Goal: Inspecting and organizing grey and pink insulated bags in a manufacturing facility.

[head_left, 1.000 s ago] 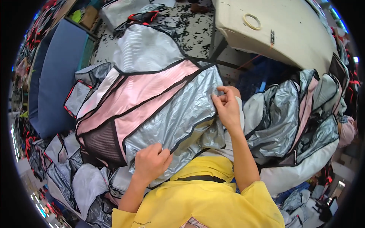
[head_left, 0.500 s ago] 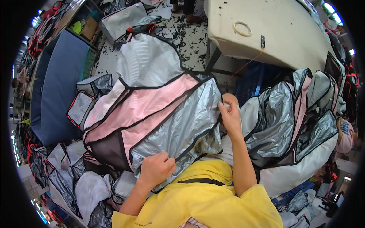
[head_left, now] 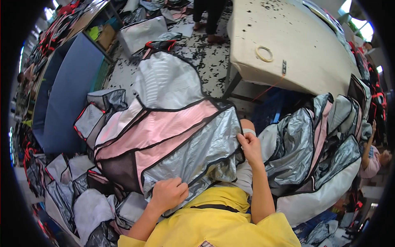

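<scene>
Across my lap lies an unfinished insulated bag (head_left: pixel 179 131) with pink panels, black edge binding and crinkled silver foil lining. A dark mesh pocket (head_left: pixel 119 169) sits at its left side, and a pale rounded flap (head_left: pixel 168 80) spreads out at the far end. My left hand (head_left: pixel 169 194) is closed on the near foil edge, its fingertips hidden from above. At the right corner, my right hand (head_left: pixel 250 149) pinches the black-bound edge between thumb and fingers. The foil between both hands hangs in loose folds.
More silver and pink bag pieces (head_left: pixel 296 152) are heaped at the right, others (head_left: pixel 94 210) at the left. A cream table (head_left: pixel 288 33) holds a tape ring (head_left: pixel 264 54) and small thread snips (head_left: pixel 284 67). A blue-grey panel (head_left: pixel 72 94) stands left. Black scraps litter the floor (head_left: pixel 210 61).
The view has tilted, so the surroundings sit lower in the picture. Both hands keep their grip on the bag, which lies much as before. A person at the far right has a hand raised.
</scene>
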{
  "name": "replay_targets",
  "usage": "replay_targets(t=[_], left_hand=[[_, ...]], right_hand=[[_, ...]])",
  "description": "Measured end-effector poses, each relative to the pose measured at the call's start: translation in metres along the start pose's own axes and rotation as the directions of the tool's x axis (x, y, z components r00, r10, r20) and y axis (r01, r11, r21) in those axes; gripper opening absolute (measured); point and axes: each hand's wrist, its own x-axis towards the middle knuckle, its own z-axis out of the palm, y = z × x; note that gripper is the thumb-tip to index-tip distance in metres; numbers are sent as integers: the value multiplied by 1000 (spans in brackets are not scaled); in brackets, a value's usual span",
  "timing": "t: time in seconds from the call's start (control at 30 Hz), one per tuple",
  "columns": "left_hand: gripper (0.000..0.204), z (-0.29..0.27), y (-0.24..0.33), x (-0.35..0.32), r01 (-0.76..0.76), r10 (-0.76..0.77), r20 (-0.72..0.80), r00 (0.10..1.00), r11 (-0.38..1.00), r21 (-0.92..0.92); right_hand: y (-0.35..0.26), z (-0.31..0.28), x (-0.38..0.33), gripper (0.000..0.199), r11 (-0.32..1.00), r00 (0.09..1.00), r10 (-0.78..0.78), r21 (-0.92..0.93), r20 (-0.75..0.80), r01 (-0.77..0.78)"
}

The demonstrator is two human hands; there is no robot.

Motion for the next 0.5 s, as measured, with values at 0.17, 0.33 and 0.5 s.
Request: replay_targets(t=[0.17,0.33,0.5], left_hand=[[22,0,-3,0,3,-3,-18,1000,1000,-4],[20,-5,-4,1,-9,9,-33,999,1000,-27],[19,-1,-5,0,-10,9,-44,999,1000,-29]], right_hand=[[-1,0,-1,33,999,1000,6,-45,7,-6],[4,-3,1,38,996,996,84,-43,-8,-84],[11,-6,11,36,988,998,65,-141,-1,-64]])
